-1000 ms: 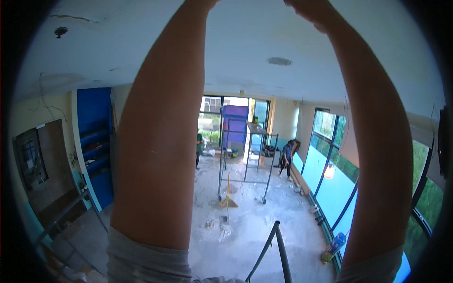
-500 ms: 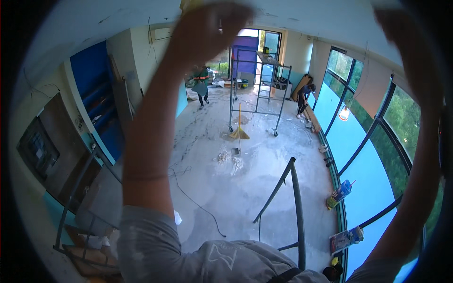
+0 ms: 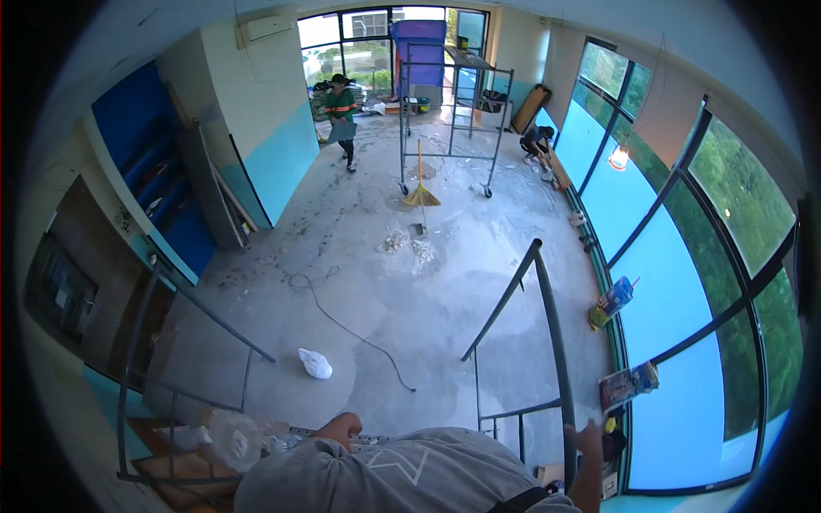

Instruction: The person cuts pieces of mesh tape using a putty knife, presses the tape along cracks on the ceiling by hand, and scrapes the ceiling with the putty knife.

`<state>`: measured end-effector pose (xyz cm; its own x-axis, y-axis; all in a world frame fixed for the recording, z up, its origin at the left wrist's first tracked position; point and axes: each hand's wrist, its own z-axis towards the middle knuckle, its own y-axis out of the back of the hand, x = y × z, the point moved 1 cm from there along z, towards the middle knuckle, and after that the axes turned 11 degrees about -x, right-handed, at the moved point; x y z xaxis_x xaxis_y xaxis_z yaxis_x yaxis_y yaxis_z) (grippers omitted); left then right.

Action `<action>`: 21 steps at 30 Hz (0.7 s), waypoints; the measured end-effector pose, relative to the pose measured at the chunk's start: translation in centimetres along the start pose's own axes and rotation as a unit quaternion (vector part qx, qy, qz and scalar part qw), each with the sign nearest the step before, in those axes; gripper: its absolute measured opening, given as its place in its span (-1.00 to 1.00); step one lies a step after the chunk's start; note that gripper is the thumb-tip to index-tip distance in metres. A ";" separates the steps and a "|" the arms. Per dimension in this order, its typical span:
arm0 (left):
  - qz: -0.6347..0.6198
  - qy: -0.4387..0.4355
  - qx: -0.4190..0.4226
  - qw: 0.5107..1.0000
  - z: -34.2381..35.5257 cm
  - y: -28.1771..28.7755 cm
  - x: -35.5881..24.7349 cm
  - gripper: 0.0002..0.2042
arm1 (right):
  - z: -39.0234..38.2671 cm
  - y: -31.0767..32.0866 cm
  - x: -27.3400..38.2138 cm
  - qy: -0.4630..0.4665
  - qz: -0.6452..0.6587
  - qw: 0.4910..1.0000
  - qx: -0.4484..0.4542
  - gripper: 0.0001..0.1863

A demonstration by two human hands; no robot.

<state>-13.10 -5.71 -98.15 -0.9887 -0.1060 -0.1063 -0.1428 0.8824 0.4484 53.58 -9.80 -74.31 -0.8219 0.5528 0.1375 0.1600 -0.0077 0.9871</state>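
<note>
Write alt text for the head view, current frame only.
Seen from a raised platform, the person's right hand reaches to a dark metal railing and the left hand sits low by the grey shirt. Below lies a dusty concrete floor with a rolling scaffold, a broom, a black cable, and two other workers far off.

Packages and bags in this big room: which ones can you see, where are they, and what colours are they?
Colourful printed package: leaning at the foot of the blue window wall, tall, blue with orange and white.
Second printed package: nearer along the same wall, flat, blue, red and white.
White plastic bag: crumpled on the concrete floor near the left railing.
Clear plastic bag: bunched beside the left hand.
</note>
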 end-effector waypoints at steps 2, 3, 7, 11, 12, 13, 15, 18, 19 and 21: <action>0.048 -0.020 -0.016 0.999 -1.0 -2.1 3.2 -0.67 | -3.1 -2.7 -0.4 -0.043 0.045 0.993 0.102 -0.29; 0.074 -0.034 -0.028 0.996 -0.9 -1.9 4.3 -0.69 | -4.6 -4.3 -1.1 0.010 0.047 0.999 0.025 -0.39; 0.027 0.027 -0.079 0.996 2.0 5.3 5.7 -0.72 | -7.2 -8.9 -1.8 0.201 -0.019 0.945 -0.259 -0.67; 0.324 -0.181 -0.169 0.913 2.4 14.4 -2.5 -0.74 | -8.5 4.1 9.3 -0.028 0.409 0.912 -0.001 -0.76; 0.154 -0.153 -0.275 0.937 2.8 15.6 -3.8 -0.74 | -9.5 8.4 12.6 0.062 0.415 0.908 -0.005 -0.79; 0.074 -0.142 -0.323 0.933 3.2 16.1 -5.4 -0.73 | -10.6 12.7 15.5 0.149 0.416 0.897 -0.013 -0.82; -0.059 -0.141 -0.392 0.907 3.8 16.8 -9.2 -0.72 | -12.7 18.7 19.0 0.288 0.503 0.814 0.033 -0.86; -0.098 -0.173 -0.367 0.909 4.0 15.3 -13.4 -0.66 | -16.0 25.3 22.4 0.471 0.596 0.618 0.204 -0.85; -0.073 -0.195 -0.352 0.912 3.8 14.7 -15.3 -0.67 | -17.1 26.3 22.9 0.510 0.616 0.545 0.253 -0.80; -0.026 -0.231 -0.303 0.924 2.9 13.2 -18.1 -0.68 | -19.4 27.9 23.6 0.557 0.613 0.480 0.287 -0.80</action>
<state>3.01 9.17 -92.94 -0.8748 0.1890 -0.4462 -0.3278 0.4472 0.8322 28.07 -13.14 -41.94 0.3522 -0.3661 0.8613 0.7591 0.6501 -0.0341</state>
